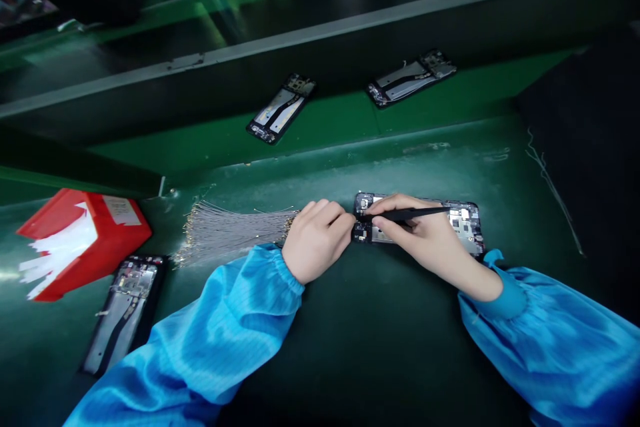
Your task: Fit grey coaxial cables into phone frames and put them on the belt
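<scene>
An opened phone body (463, 219) lies flat on the green bench in front of me, its circuit board showing. My right hand (425, 237) rests on it, fingers pinched round a thin black tool (415, 213) whose tip points at the phone's left end. My left hand (320, 237) is curled closed against that left end, fingertips touching the phone's edge; whether it holds anything small is hidden. Both arms wear blue sleeves.
A fan of thin silver wires (230, 230) lies just left of my left hand. A red box (85, 240) and another opened phone (123, 310) sit at the left. Two more opened phones (281, 108) (411, 78) lie on the green belt behind.
</scene>
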Demonstrator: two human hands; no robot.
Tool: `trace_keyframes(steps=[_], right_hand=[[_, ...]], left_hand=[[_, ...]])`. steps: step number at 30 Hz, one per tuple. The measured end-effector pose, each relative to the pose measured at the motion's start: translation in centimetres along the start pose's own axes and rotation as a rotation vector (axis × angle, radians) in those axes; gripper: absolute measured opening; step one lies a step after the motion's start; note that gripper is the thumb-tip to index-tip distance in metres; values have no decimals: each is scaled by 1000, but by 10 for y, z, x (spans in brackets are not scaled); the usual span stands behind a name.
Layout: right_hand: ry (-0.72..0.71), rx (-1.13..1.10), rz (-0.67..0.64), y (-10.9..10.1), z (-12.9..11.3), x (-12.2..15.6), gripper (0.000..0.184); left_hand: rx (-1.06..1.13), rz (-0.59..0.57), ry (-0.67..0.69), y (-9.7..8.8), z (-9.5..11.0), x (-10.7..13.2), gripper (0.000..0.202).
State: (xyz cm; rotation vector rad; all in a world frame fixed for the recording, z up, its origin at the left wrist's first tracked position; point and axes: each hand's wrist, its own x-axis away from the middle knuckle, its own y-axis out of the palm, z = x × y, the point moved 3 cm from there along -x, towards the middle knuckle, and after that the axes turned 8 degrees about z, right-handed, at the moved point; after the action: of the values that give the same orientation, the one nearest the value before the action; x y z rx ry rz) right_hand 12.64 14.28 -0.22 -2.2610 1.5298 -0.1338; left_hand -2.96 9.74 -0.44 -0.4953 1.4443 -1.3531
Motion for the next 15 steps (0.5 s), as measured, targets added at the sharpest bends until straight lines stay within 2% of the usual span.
trace_keyframes(steps=[15], right_hand=[[-94,43,0,1,-2,3,9]], left_hand=[[-24,-9,5,-1,1,-1,20]])
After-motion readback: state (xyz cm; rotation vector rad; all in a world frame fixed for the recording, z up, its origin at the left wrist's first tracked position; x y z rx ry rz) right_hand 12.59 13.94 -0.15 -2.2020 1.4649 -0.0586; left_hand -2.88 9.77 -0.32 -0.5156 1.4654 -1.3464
